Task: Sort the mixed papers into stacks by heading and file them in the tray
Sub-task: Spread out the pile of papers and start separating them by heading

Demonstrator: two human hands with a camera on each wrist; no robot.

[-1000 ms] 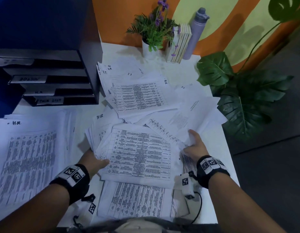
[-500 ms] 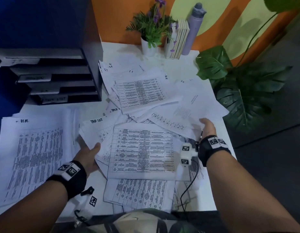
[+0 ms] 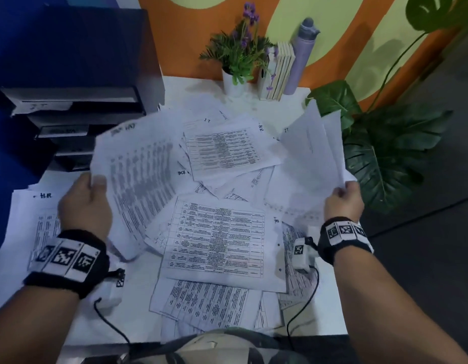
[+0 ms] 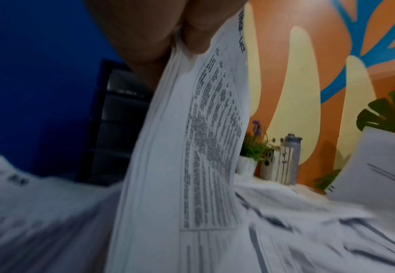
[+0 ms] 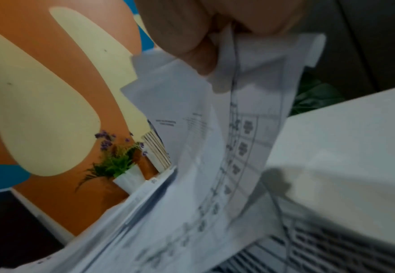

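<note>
Since a second before, both hands had lifted papers off the table: the left hand gripped a bundle, the right hand pinched some sheets, while most papers lay unsorted near the far-left tray.

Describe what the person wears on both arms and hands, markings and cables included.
Both forearms are bare, with no sleeves or gloves. The left hand and the right hand each have a black wristband with white square black-patterned marker tags. A small white box bearing a similar marker hangs under each wrist, trailing a thin black cable.
</note>
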